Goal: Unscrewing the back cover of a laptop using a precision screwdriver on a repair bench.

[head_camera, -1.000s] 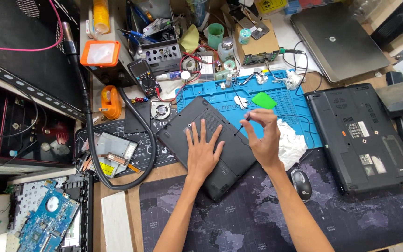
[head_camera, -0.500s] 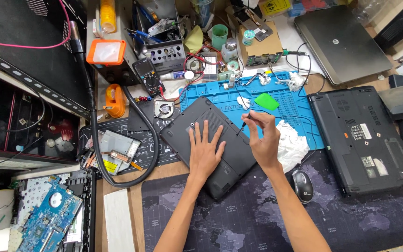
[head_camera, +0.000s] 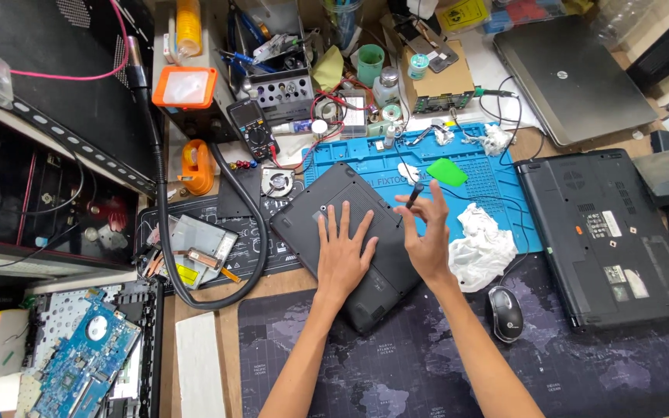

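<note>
We see both forearms come up from the bottom edge of the head view, converging on a dark grey plastic laptop base lying bottom-side up and turned at an angle on the table. The left hand lies flat on it, palm down, fingers spread and straight, pressing on the middle of the case; nothing gripped. The right hand is raised just off the base's right edge, wrist bent up, thumb and forefinger pinched on a small black screwdriver, other fingers fanned loose. The tool's tip points down toward the base's upper right corner; we can't tell if it touches.

Rel. to the base: a blue silicone work mat sits under and behind its far corner, w/ a green plastic pick on it. A crumpled white cloth lies just right of the base, a black computer mouse right and nearer, a second black laptop underside-up well to the right. Left of the base, a black flexible hose loops round.
</note>
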